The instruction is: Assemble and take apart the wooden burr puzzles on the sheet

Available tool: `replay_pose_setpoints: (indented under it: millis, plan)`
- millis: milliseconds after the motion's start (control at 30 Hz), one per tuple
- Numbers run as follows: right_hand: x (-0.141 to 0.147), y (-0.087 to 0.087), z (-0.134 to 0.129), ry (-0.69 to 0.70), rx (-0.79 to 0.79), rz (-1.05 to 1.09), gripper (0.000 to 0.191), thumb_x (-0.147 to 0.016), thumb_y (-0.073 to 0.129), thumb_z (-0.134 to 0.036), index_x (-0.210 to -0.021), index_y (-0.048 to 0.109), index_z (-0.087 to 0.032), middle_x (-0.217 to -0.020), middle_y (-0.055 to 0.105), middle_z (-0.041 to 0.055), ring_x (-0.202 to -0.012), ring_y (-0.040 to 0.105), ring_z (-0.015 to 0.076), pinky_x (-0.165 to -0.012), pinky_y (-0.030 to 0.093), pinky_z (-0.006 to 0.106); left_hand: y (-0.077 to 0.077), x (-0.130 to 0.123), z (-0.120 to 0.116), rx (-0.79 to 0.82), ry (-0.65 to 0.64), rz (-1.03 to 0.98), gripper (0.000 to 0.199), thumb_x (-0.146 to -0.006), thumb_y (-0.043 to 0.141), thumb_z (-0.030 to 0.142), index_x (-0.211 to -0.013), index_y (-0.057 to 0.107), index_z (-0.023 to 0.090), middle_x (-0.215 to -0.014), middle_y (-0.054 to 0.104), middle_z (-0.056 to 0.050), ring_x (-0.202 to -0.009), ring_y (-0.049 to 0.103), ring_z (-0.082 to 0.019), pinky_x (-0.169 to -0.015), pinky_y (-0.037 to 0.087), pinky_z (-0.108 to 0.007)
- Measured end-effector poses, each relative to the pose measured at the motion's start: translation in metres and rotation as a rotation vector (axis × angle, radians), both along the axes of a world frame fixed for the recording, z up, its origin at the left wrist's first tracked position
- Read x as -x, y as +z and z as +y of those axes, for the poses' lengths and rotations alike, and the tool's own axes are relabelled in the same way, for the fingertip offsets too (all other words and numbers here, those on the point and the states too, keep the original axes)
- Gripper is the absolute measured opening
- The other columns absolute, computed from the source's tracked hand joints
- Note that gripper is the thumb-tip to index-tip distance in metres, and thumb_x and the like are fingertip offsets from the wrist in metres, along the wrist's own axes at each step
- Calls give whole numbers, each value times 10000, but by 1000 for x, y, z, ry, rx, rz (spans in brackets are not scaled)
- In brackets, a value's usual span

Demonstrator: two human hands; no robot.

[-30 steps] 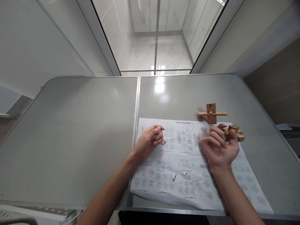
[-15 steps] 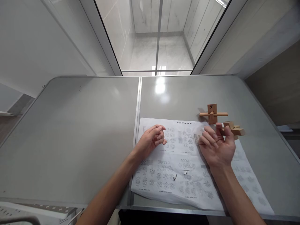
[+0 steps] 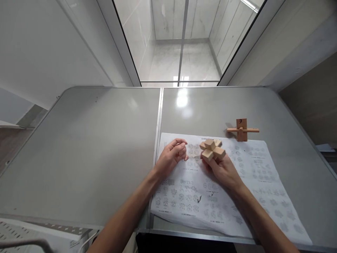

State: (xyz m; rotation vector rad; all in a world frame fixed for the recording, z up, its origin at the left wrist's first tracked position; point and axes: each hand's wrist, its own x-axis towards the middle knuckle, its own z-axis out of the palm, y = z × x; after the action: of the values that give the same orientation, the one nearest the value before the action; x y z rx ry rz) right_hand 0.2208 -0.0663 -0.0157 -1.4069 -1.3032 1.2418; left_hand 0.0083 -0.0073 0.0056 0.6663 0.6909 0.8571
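Note:
A pale wooden burr puzzle (image 3: 212, 149), built of crossed square bars, is gripped by my right hand (image 3: 222, 170). It is lifted above the printed paper sheet (image 3: 192, 189), and the thumb presses its near side. My left hand (image 3: 172, 154) rests over the sheet's left part, with loosely curled fingers somewhat apart and nothing visible in them. Between the left hand and the puzzle there is a small gap. Part of the right fingers is hidden under the puzzle.
A second wooden cross puzzle (image 3: 241, 130), darker and with a black mark, stands beyond the sheet's top edge. The grey table (image 3: 105, 147) has a metal seam (image 3: 158, 112) left of the sheet. A white perforated object (image 3: 34, 235) shows at the lower left.
My right hand has turned over and moved left, carrying the pale burr puzzle from the right side to the middle of the sheet. My left hand has barely moved.

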Motion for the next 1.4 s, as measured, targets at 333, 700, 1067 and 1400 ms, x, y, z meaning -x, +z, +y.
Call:
replay_pose_setpoints:
  millis: [333, 700, 1067, 1400]
  plan:
    - [29, 23, 24, 378, -147, -175, 449, -1036, 556, -327, -619, 441, -207, -560, 455, -41, -515, 372, 98, -521, 305, 265, 11, 7, -9, -401, -109, 171, 698, -898, 734, 734, -1395, 654, 250, -1487, 650, -157, -1368, 602, -344, -1107, 509, -455]
    - [25, 12, 35, 513, -131, 118, 566, -1117, 521, -521, -649, 558, -204, -621, 598, 4, -574, 526, 130, -566, 414, 273, 11, 3, -9, -281, -130, 156, 664, -860, 869, 515, -1415, 620, 249, -1399, 696, -169, -1039, 767, -293, -852, 636, -388]
    - [29, 11, 33, 367, -96, 228, 409, -1129, 514, -521, -834, 514, -239, -608, 578, -42, -559, 539, 139, -585, 440, 285, 10, 3, -4, -278, -19, 166, 632, -838, 899, 501, -1355, 666, 223, -1435, 695, -165, -1125, 727, -269, -998, 582, -372]
    - [36, 13, 29, 220, -170, 32, 456, -1129, 505, -494, -756, 498, -229, -628, 555, -33, -535, 483, 118, -541, 388, 273, 11, 0, -4, -251, 34, 194, 616, -811, 926, 487, -1312, 686, 221, -1343, 737, -142, -1167, 728, -268, -1010, 583, -352]
